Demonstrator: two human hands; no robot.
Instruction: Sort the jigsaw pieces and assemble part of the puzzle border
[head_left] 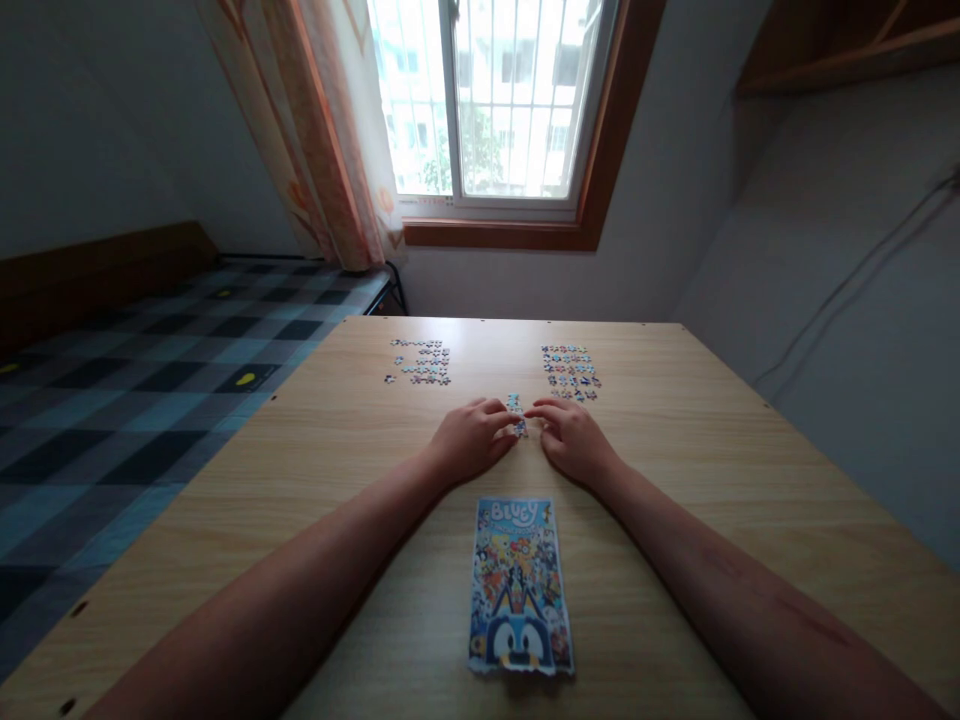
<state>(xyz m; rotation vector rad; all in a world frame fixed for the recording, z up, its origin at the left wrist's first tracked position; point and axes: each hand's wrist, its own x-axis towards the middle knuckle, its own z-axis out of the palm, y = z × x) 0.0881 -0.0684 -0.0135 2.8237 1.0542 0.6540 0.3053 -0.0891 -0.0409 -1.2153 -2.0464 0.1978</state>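
A short, narrow strip of jigsaw puzzle pieces (514, 401) lies on the wooden table between my two hands. My left hand (474, 437) comes at the strip from its left side, with fingers bent and fingertips gripping the near pieces. On the other side, my right hand (574, 437) rests with its index finger stretched to the strip's edge. Its thumb is apart from that finger, and nothing shows between them. Fingertips cover part of the strip. Nearer to me lies a picture sheet (519, 590) reading "BLUEY", with a blue cartoon dog face.
Loose puzzle pieces (427, 362) lie in rows at the table's far left. More pieces (570, 370) form rows at the far right. The table (352, 440) borders a bed with a checked cover (172, 370) on the left. A window (517, 110) and curtain (330, 130) are behind.
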